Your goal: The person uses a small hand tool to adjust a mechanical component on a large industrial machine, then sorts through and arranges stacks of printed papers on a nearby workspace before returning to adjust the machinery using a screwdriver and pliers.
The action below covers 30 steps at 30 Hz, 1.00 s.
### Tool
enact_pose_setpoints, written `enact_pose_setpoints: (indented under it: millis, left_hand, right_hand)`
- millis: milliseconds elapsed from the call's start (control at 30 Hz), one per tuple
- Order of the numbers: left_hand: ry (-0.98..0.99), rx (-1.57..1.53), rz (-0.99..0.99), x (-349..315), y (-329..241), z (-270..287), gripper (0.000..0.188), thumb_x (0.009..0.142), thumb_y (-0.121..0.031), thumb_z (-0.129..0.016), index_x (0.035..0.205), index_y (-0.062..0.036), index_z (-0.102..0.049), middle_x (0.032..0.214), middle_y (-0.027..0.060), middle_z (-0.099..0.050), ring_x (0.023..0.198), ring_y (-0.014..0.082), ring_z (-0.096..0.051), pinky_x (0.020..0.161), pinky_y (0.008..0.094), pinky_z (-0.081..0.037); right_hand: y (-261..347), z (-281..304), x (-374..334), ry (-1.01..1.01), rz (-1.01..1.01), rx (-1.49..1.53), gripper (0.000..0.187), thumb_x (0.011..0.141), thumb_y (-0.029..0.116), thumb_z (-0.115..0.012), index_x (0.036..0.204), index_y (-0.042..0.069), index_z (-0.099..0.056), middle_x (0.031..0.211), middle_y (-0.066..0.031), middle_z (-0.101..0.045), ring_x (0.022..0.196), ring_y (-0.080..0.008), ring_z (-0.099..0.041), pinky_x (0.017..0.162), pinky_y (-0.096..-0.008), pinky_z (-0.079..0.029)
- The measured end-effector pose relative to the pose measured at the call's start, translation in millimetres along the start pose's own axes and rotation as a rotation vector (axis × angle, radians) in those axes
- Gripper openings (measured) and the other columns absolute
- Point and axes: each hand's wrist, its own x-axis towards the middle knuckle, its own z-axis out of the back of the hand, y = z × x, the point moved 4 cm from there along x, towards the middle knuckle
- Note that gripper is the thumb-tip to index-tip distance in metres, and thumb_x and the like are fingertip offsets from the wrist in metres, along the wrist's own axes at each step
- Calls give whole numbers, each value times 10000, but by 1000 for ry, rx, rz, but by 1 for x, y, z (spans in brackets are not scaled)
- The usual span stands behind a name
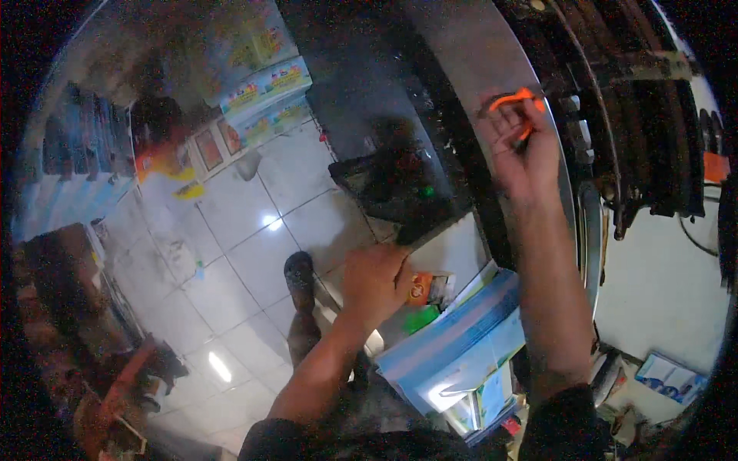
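- The right hand is reaching up in the upper right of the frame, its fingers curled and pinching a small orange tool by its bent orange handle.
- The tool is sitting at the fingertips, just beside the dark machine filling the upper right corner; its working end is too blurred to make out.
- The left hand is lying lower, near the middle of the frame, fingers pressed together around a small orange packet.
- The packet is resting against the upper edge of a blue and white box in the lower centre.
- A green bit is showing just below the packet.
- The person's dark shoe is standing on the white tiled floor at centre left.
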Motion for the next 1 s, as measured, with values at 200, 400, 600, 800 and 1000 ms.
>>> enact_pose_setpoints:
  millis: [200,400,600,800,1000]
  left_hand:
    - [-53,-45,-80,-3,3,-2,182,827,-165,-649,978,-65,-670,864,134,-663,813,332,-621,765,476,-463]
    - [-78,-39,-95,-3,4,0,219,832,-189,-658,1018,-74,-665,869,121,-661,807,323,-613,772,469,-457]
    - [-79,-29,-91,-1,4,-4,238,829,-202,-660,1033,-78,-662,868,119,-657,803,318,-610,756,479,-453]
    - [-75,5,-118,1,-5,-2,233,830,-223,-649,1008,-74,-669,851,132,-637,789,327,-600,745,489,-452]
    - [-15,111,-86,2,-3,0,272,803,-237,-655,1029,-85,-661,904,84,-643,889,284,-600,839,467,-437]
  right_hand:
    - [17,12,25,-99,251,267,276,1006,226,-410,1151,12,-510,1202,-225,-588,1146,-398,-573,1018,-651,-419]
    - [26,18,39,-75,241,194,282,1015,205,-426,1217,19,-491,1244,-250,-548,1207,-398,-531,1063,-587,-411]
    - [33,52,64,118,281,264,224,1014,215,-480,1126,25,-517,993,-187,-579,928,-315,-584,861,-460,-523]
    - [26,30,37,-56,262,198,185,1020,232,-479,1028,52,-523,907,-132,-599,781,-277,-611,703,-406,-560]
    - [8,1,14,-191,185,382,164,1018,242,-487,1029,83,-524,874,-103,-588,760,-245,-613,660,-379,-561]
